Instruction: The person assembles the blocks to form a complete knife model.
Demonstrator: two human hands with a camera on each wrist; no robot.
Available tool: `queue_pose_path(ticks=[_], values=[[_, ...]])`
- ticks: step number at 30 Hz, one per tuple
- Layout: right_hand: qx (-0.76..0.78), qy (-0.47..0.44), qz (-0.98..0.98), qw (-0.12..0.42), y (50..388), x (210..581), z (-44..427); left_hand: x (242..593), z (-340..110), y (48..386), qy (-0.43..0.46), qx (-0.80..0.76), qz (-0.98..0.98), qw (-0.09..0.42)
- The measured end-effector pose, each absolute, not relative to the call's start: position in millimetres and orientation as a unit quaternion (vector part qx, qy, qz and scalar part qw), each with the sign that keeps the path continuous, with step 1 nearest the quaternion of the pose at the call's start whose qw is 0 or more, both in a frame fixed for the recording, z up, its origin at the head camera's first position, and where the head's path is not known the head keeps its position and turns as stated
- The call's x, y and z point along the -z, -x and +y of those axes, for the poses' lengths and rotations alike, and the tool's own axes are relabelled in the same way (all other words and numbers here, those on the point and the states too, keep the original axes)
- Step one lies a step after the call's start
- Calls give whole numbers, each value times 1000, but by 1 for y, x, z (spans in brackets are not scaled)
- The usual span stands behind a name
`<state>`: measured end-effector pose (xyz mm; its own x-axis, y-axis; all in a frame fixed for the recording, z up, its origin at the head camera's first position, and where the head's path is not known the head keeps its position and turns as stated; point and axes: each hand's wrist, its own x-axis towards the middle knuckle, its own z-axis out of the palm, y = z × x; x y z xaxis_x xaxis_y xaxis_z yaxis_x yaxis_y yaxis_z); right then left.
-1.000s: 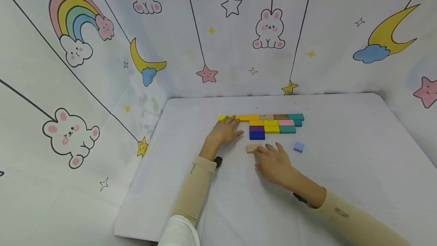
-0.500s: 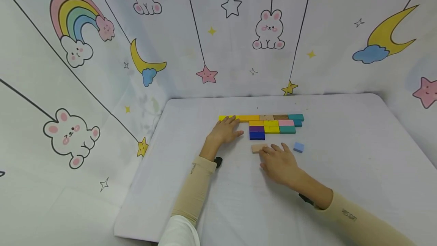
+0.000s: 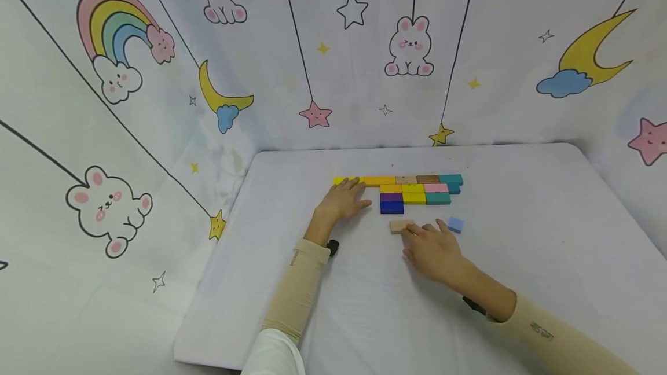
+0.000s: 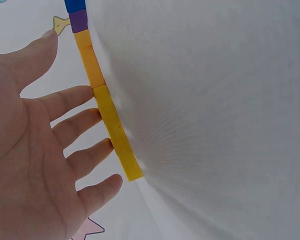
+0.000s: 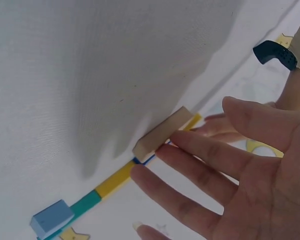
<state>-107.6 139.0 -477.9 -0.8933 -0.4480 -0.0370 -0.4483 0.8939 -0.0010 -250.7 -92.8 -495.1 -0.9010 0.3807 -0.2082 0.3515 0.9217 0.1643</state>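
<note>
My left hand [image 3: 341, 200] rests with its fingers spread on the long yellow block [image 4: 117, 134] at the left end of the back row. The left wrist view has the fingertips touching that block's edge, thumb apart. My right hand [image 3: 433, 252] reaches over a pale wooden block [image 3: 398, 227] in front of the block group. In the right wrist view its outstretched fingertips touch the wooden block [image 5: 162, 132], and nothing is gripped. Just beyond these fingers, to the right, lies a small light blue block [image 3: 455, 225].
Coloured blocks lie flat in touching rows: an orange block [image 3: 379, 181], a brown block [image 3: 428, 179], a pink block [image 3: 436, 188], a purple block [image 3: 391, 197] and a dark blue block [image 3: 392, 208] among them. A white cloth covers the table [image 3: 521, 282]; a printed curtain [image 3: 365, 85] stands behind.
My right hand has slid the pale wooden block to the right along the table, closer to the light blue block. My left hand and the rows have stayed in place.
</note>
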Motion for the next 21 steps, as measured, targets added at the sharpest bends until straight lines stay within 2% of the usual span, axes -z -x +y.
queue_pose_path(ticks=[21], values=[[-7, 225, 974, -7, 108, 485, 154, 499, -93, 252, -188, -51, 973, 120]])
